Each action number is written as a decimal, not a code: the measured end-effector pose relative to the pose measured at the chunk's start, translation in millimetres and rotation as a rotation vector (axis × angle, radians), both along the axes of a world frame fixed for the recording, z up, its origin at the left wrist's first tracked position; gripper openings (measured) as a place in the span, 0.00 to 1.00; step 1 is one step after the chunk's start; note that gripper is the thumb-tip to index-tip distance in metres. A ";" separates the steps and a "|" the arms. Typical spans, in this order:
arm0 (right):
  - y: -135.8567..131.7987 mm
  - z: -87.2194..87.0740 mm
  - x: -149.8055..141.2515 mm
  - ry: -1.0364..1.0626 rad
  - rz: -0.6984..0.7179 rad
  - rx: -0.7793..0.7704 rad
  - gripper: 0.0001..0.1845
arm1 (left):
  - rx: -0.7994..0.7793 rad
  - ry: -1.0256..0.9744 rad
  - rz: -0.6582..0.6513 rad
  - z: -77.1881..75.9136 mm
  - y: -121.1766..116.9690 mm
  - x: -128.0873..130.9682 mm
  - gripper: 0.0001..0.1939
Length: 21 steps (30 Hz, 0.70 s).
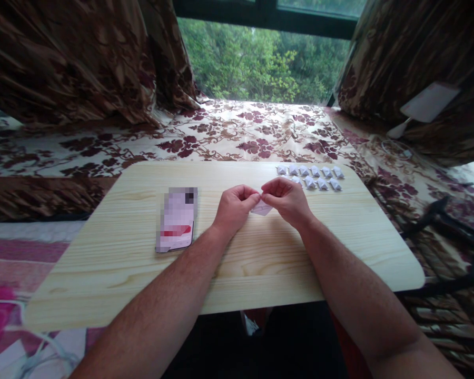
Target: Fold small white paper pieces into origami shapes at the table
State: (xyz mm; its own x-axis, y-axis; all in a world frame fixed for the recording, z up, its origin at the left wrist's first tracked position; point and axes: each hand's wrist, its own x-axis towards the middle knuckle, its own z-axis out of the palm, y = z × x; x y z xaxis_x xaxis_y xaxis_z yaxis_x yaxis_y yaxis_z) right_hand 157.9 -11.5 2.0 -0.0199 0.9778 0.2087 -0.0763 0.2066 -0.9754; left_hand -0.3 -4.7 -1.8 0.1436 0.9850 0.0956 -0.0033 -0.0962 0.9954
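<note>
A small white piece of folded paper [262,208] is pinched between both hands above the middle of the wooden table. My left hand [237,204] grips its left side with thumb and forefinger. From the right, my right hand [286,199] holds it in a similar pinch, the fingertips of both hands nearly meeting at its top. Part of the paper is hidden behind the fingers. Just beyond my right hand, several small folded white paper shapes [315,171] lie in two rows near the table's far right edge.
A phone [177,221], its screen partly blurred out, lies on the table [114,263] left of my hands. A floral-covered ledge [256,131] runs behind the table under the window. A white lamp [430,102] stands at the right, and white cables [43,337] lie at the lower left.
</note>
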 end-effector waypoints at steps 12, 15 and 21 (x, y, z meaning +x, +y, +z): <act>-0.8 0.5 -0.7 -0.061 -0.016 0.010 0.10 | 0.024 -0.014 -0.011 1.3 -1.5 1.3 0.10; -1.0 -0.8 -1.3 -0.085 -0.014 0.015 0.10 | 0.042 0.025 0.011 1.5 -1.7 1.3 0.11; -0.9 -2.2 -2.2 -0.078 -0.014 0.015 0.10 | 0.094 0.127 0.048 2.4 -2.3 0.2 0.11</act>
State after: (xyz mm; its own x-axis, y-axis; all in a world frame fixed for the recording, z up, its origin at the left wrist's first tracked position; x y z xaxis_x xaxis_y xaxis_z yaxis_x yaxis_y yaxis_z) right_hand 155.7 -12.4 -0.2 -0.0231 0.9748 0.2218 0.0030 0.2219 -0.9751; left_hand -0.1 -7.0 0.6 0.1135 0.9786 0.1714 0.1287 -0.1855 0.9742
